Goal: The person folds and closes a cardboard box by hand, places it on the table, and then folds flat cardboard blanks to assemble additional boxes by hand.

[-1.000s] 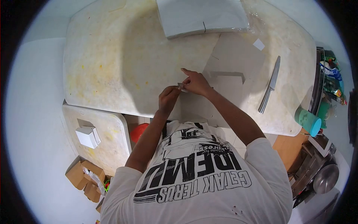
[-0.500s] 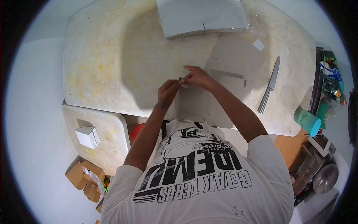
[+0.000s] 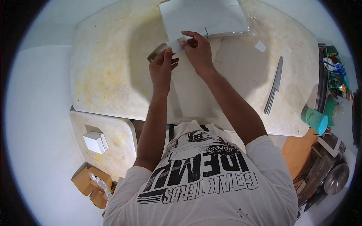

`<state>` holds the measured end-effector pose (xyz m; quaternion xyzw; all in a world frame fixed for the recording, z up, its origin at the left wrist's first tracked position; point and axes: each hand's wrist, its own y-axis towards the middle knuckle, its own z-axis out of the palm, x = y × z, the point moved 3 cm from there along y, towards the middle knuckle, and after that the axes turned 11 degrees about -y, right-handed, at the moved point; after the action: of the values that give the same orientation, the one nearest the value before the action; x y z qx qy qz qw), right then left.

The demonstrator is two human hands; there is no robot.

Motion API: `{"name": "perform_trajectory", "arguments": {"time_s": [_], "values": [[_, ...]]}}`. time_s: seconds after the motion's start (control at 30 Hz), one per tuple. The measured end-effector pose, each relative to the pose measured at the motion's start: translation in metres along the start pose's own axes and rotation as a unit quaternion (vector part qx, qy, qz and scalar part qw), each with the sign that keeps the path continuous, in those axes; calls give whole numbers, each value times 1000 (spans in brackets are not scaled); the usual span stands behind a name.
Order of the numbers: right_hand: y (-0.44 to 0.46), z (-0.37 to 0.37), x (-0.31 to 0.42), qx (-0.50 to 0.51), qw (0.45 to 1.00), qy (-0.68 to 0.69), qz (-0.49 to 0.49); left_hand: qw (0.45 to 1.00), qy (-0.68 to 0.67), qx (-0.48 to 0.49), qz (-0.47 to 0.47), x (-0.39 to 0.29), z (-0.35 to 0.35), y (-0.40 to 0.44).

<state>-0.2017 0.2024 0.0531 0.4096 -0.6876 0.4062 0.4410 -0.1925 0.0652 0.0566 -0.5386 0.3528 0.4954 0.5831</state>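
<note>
A small pale strip is stretched between my two hands over the table. My left hand pinches its left end, beside a curved grey-brown band that sticks out past the fingers. My right hand pinches the other end, with the index finger raised. What the strip and band are made of is too small to tell. Below the hands, a flat grey-brown cardboard sheet lies on the table. Just beyond my right hand is a white stack in clear plastic.
On the right of the table lie a knife, a small white square and a teal-lidded container. A white box stands on the lower left table, near an open cardboard box. Kitchen items line the right.
Both hands have moved up and away from my body, towards the white stack. The pale strip and curved band now show between and beside them. The view has shifted slightly.
</note>
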Motion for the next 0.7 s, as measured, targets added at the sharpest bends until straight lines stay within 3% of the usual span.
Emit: {"name": "perform_trajectory", "arguments": {"time_s": [0.17, 0.37, 0.47, 0.7], "values": [[-44, 1, 14, 15, 998, 42, -50, 988, -147, 44, -35, -14, -15, -12], [-81, -18, 8, 7, 998, 16, -59, 993, -70, 76, -54, -14, -29, -45], [-97, -28, 17, -7, 998, 7, -68, 981, -120, 115, -100, -7, -35, -50], [-130, -37, 32, -75, 983, -36, -164, 962, -211, 159, -72, -2, -33, -69]]}}
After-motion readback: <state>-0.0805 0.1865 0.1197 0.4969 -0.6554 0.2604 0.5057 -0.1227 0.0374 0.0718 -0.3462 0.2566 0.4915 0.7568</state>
